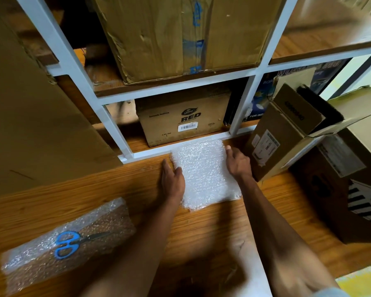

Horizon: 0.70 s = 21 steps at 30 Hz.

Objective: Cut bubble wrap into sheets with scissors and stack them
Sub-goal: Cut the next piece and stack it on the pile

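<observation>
Both hands are at the stack of cut sheets in the middle of the frame. Left hand lies flat against the left edge of the stack, fingers straight and together, gripping nothing. Right hand rests on the right edge with fingers a little bent; they seem to press the edge and not to pinch it, but the fingertips are partly hidden, so I cannot tell for sure. It looks like the person is squaring the stack on the wooden surface, just in front of the white shelf frame.

At the lower left of the frame lies the uncut bubble wrap, and the blue-handled scissors rest on top of it, well apart from both hands.

What could go wrong, in my judgement: the sheets are light and slippery, so if 1 hand pushes harder than the other, the upper sheets may slide and the stack will become uneven. The far corner is touching the shelf frame and may catch or fold there. Also, pulling the uncut wrap carelessly could make the scissors slide off.
</observation>
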### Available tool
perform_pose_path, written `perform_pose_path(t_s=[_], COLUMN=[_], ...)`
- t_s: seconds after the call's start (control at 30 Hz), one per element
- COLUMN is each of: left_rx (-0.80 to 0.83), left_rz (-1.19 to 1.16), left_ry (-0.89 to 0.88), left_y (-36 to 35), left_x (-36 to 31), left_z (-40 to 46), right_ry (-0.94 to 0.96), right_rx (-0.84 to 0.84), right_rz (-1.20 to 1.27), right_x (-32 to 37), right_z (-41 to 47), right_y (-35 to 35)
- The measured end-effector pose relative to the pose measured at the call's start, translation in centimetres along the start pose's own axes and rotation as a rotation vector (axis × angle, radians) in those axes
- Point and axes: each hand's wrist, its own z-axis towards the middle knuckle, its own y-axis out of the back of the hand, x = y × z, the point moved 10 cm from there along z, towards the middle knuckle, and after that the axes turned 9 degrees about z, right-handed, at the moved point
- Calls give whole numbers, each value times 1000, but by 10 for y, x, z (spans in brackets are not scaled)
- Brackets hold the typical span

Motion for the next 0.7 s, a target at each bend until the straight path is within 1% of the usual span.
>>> perform_pose_path(t_s=[0.07, 0.13, 0.23, 0.3, 0.37, 0.4, 0.47, 0.53, 0.6, 0.63, 0.7], left_rx=[-3, 29, 111, 144, 139, 129, 112, 125, 152, 159, 151], left_rz=[-13, -10, 53, 70, 119, 175, 366, 613, 782, 831, 877], left_ry=[-18, -34, -50, -49, -76, -136, -345, -541, -616, -622, -609], left_y=[-2, -11, -24, -25, -18, -12, -7, -13, -25, -30, -33], left_x=[1, 0, -6, -9, -10, -13, -22, -28, -24, -20, -15], left_z=[-15, -27, -37, -39, -41, -42, -50, -62, -69, -70, -70], right_ry=[-21, -47, -89, -67, 6, 51, 147, 245, 266, 262, 265], right_rx=[-24, -38, 31, 69, 85, 112, 240, 409, 532, 558, 558], right_rz=[31, 44, 8, 19, 83, 118, 127, -55, -234, -289, -344], right_x=[-11, -19, -23, -22, -17, -13, -6, -1, -9, -13, -20], right_z=[-14, -26, -39, -43, -45, -46, -51, -56, -60, -60, -60], right_y=[6, 8, 3, 3, 7, 8, 0, -18, -33, -38, -42])
